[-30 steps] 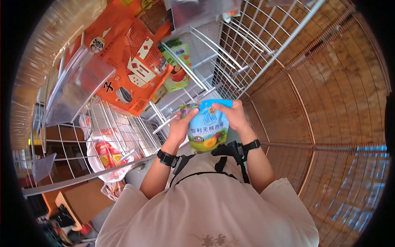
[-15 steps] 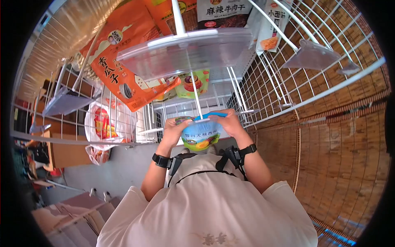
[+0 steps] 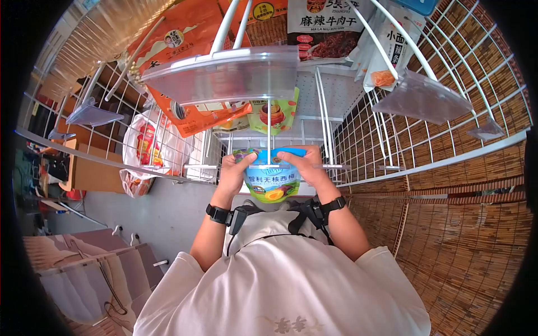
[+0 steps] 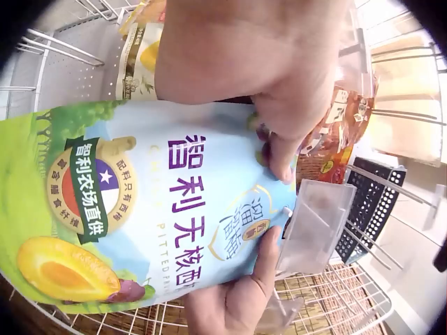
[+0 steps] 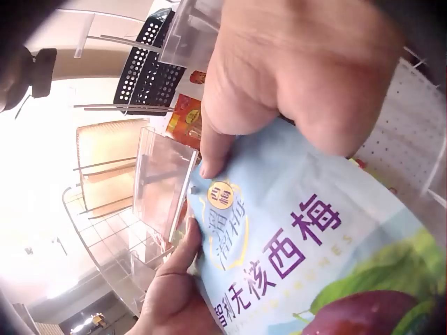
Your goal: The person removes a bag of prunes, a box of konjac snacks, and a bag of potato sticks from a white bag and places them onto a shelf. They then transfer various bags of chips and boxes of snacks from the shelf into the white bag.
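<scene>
A blue and green pouch of pitted prunes (image 3: pixel 273 190) is held upright in front of my body, printed side towards me. My left hand (image 3: pixel 231 173) grips its top left corner and my right hand (image 3: pixel 309 168) grips the top right. Both thumbs lie on the front of the pouch, and the other fingers are hidden behind it. In the left wrist view the prune and yellow fruit pictures on the pouch (image 4: pixel 147 209) show clearly. A white hook rod (image 3: pixel 269 131) with a small clear tag crosses in front of the pouch's top in the head view.
A white wire rack (image 3: pixel 437 151) surrounds the hands. On it hang an orange seed bag (image 3: pixel 182 120), a green pouch (image 3: pixel 286 115), a beef jerky bag (image 3: pixel 322 33) and a white snack pack (image 3: pixel 392 47). Clear label holders (image 3: pixel 230 70) jut forward. Bamboo screening (image 3: pixel 448 246) stands at right.
The head view has shifted, bringing the jerky bag, the label holders and more of the rack into sight. Both hands keep their grip on the pouch, which now appears behind a hook rod.
</scene>
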The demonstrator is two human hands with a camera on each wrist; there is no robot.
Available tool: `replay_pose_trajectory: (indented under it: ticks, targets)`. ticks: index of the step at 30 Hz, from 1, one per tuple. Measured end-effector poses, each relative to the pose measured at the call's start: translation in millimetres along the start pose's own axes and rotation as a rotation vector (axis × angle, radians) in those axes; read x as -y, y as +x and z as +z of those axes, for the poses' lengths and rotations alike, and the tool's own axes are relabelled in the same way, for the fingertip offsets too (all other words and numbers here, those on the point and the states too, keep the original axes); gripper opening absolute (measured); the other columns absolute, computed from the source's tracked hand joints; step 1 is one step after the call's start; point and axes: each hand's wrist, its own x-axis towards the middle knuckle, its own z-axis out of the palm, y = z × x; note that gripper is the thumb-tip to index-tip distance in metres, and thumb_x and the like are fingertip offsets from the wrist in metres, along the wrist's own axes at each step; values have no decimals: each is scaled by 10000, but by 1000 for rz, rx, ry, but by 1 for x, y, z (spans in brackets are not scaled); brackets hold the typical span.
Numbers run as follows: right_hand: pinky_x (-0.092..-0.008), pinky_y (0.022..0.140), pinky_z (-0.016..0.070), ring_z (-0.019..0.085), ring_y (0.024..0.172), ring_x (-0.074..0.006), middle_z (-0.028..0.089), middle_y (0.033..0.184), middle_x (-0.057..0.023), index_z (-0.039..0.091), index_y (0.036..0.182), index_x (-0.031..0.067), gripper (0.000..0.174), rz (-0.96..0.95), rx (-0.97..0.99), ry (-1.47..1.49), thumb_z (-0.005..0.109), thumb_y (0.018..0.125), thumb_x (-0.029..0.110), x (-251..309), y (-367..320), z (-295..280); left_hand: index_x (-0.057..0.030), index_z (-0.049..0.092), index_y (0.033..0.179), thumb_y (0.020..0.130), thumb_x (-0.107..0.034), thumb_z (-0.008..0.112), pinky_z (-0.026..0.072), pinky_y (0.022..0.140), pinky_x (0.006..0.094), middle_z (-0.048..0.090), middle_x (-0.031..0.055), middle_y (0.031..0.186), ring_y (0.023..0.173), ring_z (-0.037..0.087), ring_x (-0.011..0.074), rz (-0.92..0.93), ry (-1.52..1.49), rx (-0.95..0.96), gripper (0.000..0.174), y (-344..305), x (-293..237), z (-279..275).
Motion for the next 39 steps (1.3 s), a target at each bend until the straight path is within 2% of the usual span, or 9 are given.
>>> replay_pose_trajectory:
  ticks: [10, 14, 19, 25, 27, 30, 34, 37, 39]
  targets:
    - [-241, 659, 493, 604, 722, -79, 677, 796, -29, 695, 864, -10, 163, -120, -68, -95, 740, 750, 98, -11, 38, 3, 14, 650, 1006, 838, -230, 675, 470, 682, 218, 664, 29, 833, 776, 589, 57, -43, 196, -114, 297, 39, -15, 8]
    - [-278, 638, 476, 583, 671, -98, 670, 760, -30, 672, 779, -28, 179, -376, -404, -207, 753, 735, 126, -25, 96, 5, 13, 517, 1188, 867, -291, 630, 452, 873, 316, 556, 154, 1151, 1057, 535, 177, 182, 366, -118, 456, 31, 5, -31]
    - [-318, 600, 460, 549, 625, -119, 659, 725, -49, 635, 747, -59, 210, -411, -599, -396, 724, 752, 131, -50, 159, -23, -31, 567, 1139, 898, -268, 586, 442, 828, 260, 614, 45, 1036, 917, 556, 110, -75, 472, -76, 339, -81, -12, -155]
    - [-368, 772, 455, 538, 843, -231, 585, 1003, -169, 510, 1093, -42, 446, -611, -993, -447, 696, 815, 254, -131, 124, -22, -12, 574, 1100, 896, -266, 577, 455, 762, 267, 628, 49, 954, 861, 582, 129, -186, 273, -645, 325, -276, -15, -334]
    - [-394, 812, 435, 520, 889, -282, 557, 1033, -234, 465, 1077, -75, 405, -377, -1223, -98, 616, 847, 221, -124, 70, 61, -12, 577, 1091, 895, -267, 577, 453, 741, 263, 626, 39, 917, 836, 580, 127, -199, 300, -849, 321, -341, -16, -386]
    - [-433, 751, 461, 567, 804, -333, 599, 881, -225, 524, 948, -78, 263, 31, -1273, -651, 470, 870, 167, -298, 27, 55, -5, 598, 1046, 884, -233, 594, 442, 714, 245, 625, 36, 895, 800, 559, 104, -215, 394, -1102, 280, -424, -19, -455]
    - [-260, 641, 489, 607, 732, -142, 646, 809, -92, 584, 960, -17, 147, 449, -89, -295, 541, 826, 28, -254, -13, 294, 10, 568, 1084, 903, -222, 564, 448, 725, 255, 603, 29, 910, 822, 551, 110, -218, 495, -1237, 295, -470, -38, -511]
    - [-251, 658, 492, 608, 732, -138, 649, 812, -70, 612, 908, 12, 104, 379, 697, -403, 539, 851, 58, -226, 29, 401, 10, 566, 1079, 904, -218, 566, 447, 750, 258, 601, 30, 927, 843, 546, 118, -263, 540, -1185, 288, -457, -62, -530]
    - [-245, 654, 487, 598, 706, -121, 651, 804, -59, 621, 878, 5, 109, 101, 664, -618, 523, 857, 46, -214, 78, 452, 10, 564, 1080, 901, -220, 572, 444, 778, 260, 600, 33, 947, 867, 544, 120, -230, 402, -1016, 292, -442, -64, -549]
